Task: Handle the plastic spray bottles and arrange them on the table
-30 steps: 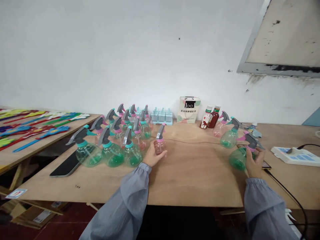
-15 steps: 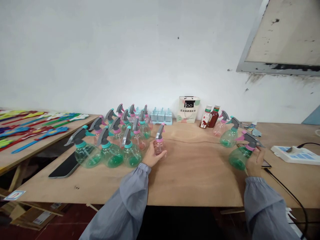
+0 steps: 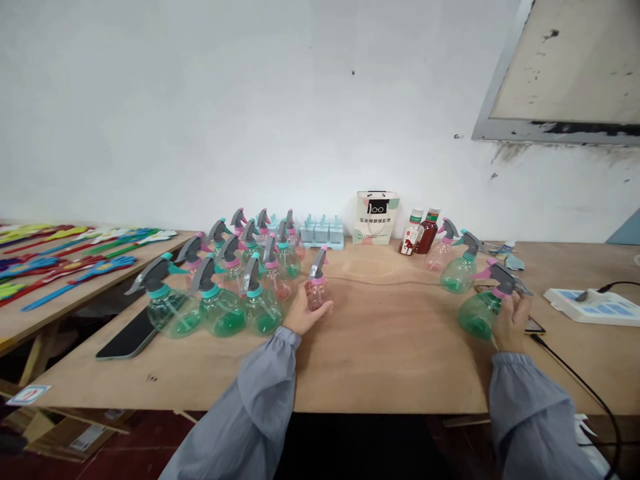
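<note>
Nearest, two grey sleeves (image 3: 260, 393) run off the bottom edge. Under the surface (image 3: 390, 360), a dark area is hard to make out. At the surface's left corner, a sticker (image 3: 29, 395) carries a red mark too small to read.

The left grip (image 3: 301, 315) is curled around the small pink spray bottle (image 3: 319, 292), thumb at its front; the other fingers are mostly hidden behind it. The bottle stands upright near the middle of the surface. The right grip (image 3: 511, 325) has its fingers bent against the pink collar of the green spray bottle (image 3: 477, 313), right of centre; whether it clamps that neck cannot be told. Just behind this grip, a dark flat device (image 3: 535, 327) is largely covered.

To the left, clustered spray bottles (image 3: 223, 310) overlap, the rear ones partly concealed, and the front ones cover the end of a phone (image 3: 125, 337).

Farther back, two red-filled bottles (image 3: 411, 233) have green neck bands and labels too small to read. Beside them, a paper bag (image 3: 377, 223) shows a drawing of glasses and what looks like 互连网眼镜超市; its lower print is illegible.
</note>
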{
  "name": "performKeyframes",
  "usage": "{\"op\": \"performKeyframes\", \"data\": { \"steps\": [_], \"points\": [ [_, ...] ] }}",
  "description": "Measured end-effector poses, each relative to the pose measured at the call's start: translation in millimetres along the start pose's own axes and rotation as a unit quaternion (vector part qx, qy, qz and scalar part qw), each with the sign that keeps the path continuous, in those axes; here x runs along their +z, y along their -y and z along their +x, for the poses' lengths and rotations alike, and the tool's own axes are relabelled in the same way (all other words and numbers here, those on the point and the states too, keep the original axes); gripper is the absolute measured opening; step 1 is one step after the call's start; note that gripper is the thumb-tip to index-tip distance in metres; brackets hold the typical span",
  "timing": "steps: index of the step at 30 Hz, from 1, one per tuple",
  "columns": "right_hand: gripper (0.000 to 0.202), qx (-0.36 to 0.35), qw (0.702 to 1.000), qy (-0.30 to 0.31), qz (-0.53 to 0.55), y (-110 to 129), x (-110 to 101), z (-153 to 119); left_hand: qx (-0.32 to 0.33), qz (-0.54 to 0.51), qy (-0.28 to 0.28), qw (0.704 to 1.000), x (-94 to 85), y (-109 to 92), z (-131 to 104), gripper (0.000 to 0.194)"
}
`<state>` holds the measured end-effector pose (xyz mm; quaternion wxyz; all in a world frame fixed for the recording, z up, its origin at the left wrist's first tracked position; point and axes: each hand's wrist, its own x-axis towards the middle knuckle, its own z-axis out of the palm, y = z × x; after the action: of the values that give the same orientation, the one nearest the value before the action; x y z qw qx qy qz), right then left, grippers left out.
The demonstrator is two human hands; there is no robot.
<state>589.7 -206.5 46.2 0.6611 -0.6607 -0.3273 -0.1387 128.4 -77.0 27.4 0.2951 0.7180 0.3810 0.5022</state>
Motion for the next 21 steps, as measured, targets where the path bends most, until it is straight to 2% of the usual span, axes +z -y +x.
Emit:
{"op": "performKeyframes", "data": {
  "steps": [3,7,11,16,21],
  "points": [
    [0.03,-0.006,1.0,0.015,0.006,4,-1,-1,0.002,0.012,0.001,1.0,-0.4,0,0,0.075],
    [0.04,-0.012,0.999,0.006,0.031,9,-1,-1,0.003,0.027,-0.004,1.0,-0.7,-1,0,0.074],
    [0.023,-0.009,0.999,0.019,0.039,11,-1,-2,0.007,0.016,0.001,1.0,-0.5,-1,0,0.073],
    [0.038,0.005,0.999,0.019,0.05,11,-1,-3,-0.007,0.024,-0.006,1.0,-0.9,0,-1,0.076],
    [0.029,0.003,0.999,0.016,0.049,3,-1,-1,-0.002,0.002,0.001,1.0,-0.2,0,-1,0.075]
  ]
}}
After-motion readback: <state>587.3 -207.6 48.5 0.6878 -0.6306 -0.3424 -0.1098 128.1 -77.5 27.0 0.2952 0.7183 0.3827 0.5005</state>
